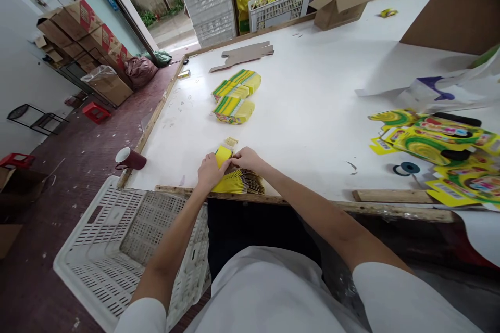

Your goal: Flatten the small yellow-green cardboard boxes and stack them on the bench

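A small yellow carton (223, 155) with a pale flap at its far end is between my hands near the table's front edge. My left hand (211, 170) is closed on its left side. The fingers of my right hand (247, 158) are pinched at its near right corner; what exactly they grip is hidden. Just below, a fanned stack of flat yellow cartons (234, 182) lies against the wooden edge. Farther out on the table are bundles of yellow and green cartons (235, 109), lying side by side.
A dark red mug (135, 159) stands at the left table edge, above a white plastic crate (97, 250) on the floor. Printed yellow packaging (441, 140) and a tape roll (407, 168) lie at right. An opened cardboard box (344, 5) and flat cardboard (246, 54) are at the back.
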`<state>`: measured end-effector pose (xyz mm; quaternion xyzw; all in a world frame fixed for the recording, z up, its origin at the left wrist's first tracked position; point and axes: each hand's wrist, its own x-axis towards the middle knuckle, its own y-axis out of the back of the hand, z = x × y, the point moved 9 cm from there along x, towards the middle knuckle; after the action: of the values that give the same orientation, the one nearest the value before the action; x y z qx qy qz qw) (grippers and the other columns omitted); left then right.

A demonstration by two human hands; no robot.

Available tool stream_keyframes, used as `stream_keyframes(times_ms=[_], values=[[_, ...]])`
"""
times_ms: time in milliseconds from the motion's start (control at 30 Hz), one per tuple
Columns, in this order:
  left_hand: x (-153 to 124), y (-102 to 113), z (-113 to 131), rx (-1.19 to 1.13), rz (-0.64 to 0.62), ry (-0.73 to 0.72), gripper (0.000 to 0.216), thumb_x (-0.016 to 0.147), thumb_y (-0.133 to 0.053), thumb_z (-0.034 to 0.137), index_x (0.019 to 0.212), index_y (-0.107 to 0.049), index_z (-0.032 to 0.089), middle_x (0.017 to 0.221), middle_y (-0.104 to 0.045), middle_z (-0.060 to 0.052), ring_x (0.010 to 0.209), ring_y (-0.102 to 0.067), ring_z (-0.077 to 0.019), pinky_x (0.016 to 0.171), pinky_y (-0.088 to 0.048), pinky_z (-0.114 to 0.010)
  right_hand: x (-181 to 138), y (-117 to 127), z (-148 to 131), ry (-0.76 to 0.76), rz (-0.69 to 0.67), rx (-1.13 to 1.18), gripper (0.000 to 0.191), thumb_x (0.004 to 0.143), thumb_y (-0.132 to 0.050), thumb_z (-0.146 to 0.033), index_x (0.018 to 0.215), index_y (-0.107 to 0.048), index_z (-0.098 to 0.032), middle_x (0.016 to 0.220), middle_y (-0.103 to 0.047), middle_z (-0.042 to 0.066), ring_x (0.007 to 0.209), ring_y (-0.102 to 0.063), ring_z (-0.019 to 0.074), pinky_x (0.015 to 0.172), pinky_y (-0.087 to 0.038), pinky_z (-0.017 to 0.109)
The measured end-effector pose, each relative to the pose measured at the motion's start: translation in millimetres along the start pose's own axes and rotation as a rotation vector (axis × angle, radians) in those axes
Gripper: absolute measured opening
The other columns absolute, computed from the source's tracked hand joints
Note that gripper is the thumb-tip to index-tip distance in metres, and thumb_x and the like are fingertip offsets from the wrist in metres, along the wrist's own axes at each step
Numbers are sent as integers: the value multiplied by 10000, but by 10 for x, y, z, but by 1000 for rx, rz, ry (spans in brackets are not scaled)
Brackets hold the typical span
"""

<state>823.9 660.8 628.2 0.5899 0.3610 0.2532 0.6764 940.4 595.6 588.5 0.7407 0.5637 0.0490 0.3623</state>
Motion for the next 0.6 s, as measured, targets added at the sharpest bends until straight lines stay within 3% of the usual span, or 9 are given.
stream_keyframes(times_ms=[100,233,467,533,600], values=[[-13,19,-13,-16,3,32,539,996,-335,602,1212,-505,138,1259,-600,-184,1190,-576,-328,906,-471,-388,-25,150,41,20,74,-84,261,882,-672,-368,869,-733,-114,912,-737,119,891,-670,236,714,-441,283],[24,21,-52,-40,-22,59,544,984,-358,612,1216,-514,145,1266,-601,-183,1190,-577,-338,903,-473,-394,-83,252,76,91,86,-137,241,932,-570,-285,1050,-715,-132,1053,-725,114,964,-638,218,748,-400,279],[41,6,-53,-52,-30,74,589,975,-354,636,1230,-515,131,1277,-594,-192,1202,-565,-341,908,-474,-403,-268,285,217,284,-326,-136,282,798,-744,-460,787,-782,-181,713,-707,-10,668,-593,125,656,-412,228],[16,13,-33,-48,-22,82,582,981,-347,629,1235,-512,132,1275,-593,-190,1202,-562,-341,905,-475,-405,-260,347,211,296,-274,-142,287,861,-686,-449,884,-794,-183,777,-724,0,701,-608,125,679,-426,223],[-4,20,-15,-41,-16,86,560,984,-358,615,1231,-513,137,1273,-596,-184,1198,-563,-336,909,-474,-402,-217,433,183,287,-118,-156,304,957,-566,-364,1109,-759,-184,943,-735,34,804,-630,135,750,-439,227]])
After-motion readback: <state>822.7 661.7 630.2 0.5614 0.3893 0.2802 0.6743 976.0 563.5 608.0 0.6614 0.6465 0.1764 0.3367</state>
